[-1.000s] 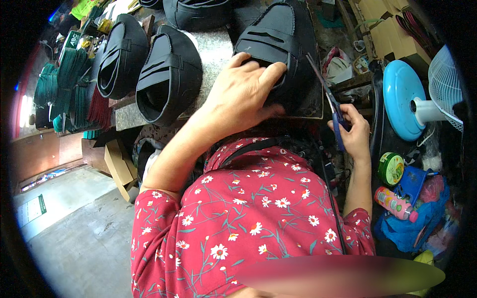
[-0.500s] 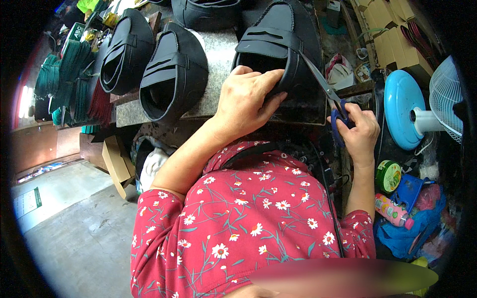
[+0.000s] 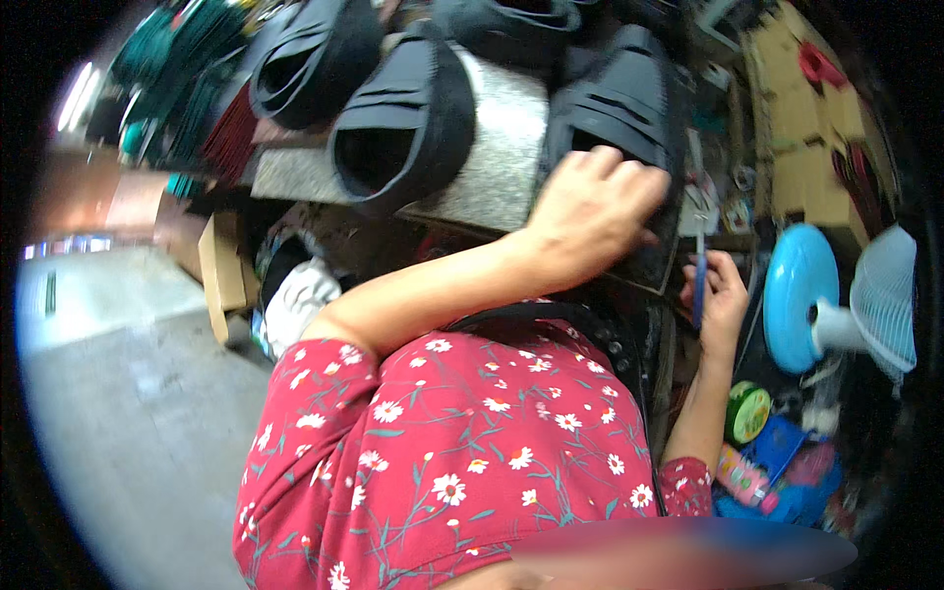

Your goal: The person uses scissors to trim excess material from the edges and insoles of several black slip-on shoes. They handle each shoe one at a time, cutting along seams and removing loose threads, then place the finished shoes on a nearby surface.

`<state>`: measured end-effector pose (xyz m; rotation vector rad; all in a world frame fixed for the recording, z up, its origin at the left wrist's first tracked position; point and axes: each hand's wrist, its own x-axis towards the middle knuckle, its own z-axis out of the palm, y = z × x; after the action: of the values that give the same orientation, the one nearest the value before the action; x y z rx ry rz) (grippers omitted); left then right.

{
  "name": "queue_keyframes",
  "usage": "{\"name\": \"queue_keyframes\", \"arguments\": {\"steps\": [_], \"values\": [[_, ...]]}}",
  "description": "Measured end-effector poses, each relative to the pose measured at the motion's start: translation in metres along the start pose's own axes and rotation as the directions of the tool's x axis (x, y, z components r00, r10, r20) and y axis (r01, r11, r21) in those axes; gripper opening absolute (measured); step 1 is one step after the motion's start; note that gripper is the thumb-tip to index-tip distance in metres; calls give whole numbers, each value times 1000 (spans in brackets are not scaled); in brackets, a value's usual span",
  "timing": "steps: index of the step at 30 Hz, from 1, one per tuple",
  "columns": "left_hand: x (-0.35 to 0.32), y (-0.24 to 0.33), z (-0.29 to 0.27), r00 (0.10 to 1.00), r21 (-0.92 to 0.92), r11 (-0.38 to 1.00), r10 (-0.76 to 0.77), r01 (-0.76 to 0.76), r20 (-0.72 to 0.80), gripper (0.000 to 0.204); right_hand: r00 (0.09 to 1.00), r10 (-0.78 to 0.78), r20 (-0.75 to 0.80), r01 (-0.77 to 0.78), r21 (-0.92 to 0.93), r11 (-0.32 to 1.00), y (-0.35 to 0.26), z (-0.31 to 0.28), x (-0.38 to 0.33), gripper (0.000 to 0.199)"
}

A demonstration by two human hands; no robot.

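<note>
A black loafer upper (image 3: 612, 110) with a strap across its front lies at the right of the bench, toe pointing away. Over its heel opening is my left hand (image 3: 595, 208), fingers curled onto the rear edge and partly hidden by the back of the hand. My right hand (image 3: 720, 290) grips the blue handles of a pair of scissors (image 3: 699, 221) beside the upper, blades pointing away and apart from it. More black loafer uppers stand to the left: one (image 3: 447, 113) near, another (image 3: 346, 61) behind it, and a third (image 3: 511, 31) farther back.
A pale speckled slab (image 3: 506, 182) lies under the uppers. Teal bundles (image 3: 177, 98) hang at the far left. To the right are a fan with a blue base (image 3: 798, 300), cardboard boxes (image 3: 816, 192), a green jar (image 3: 749, 413) and a pink bottle (image 3: 744, 479).
The view has shifted, moving the bench in the picture. My left hand has moved to the right across the upper's opening. The scissors have drawn back from the upper and turned edge-on.
</note>
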<state>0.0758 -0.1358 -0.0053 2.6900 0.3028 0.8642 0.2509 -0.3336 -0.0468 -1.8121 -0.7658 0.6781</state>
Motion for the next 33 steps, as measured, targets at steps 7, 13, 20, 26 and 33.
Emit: {"name": "queue_keyframes", "arguments": {"steps": [7,13,20,26,33], "values": [[-53,-18,-57,968,100,991,112,-92,-224,68,999,-44,-31,44,-6,999,4,-14,12,21],[-119,-38,-126,925,478,799,-369,364,-88,34,990,-56,-129,57,10,998,4,-32,17,19],[-88,22,-96,967,167,959,244,-230,-72,19,957,-200,-210,227,113,967,-27,-37,27,19],[-11,27,-9,949,136,952,292,-275,-120,12,938,-252,-240,287,125,950,-37,-37,22,27],[-4,44,9,986,150,979,149,-138,-69,10,944,-262,-200,287,111,951,-39,-38,19,29]]}}
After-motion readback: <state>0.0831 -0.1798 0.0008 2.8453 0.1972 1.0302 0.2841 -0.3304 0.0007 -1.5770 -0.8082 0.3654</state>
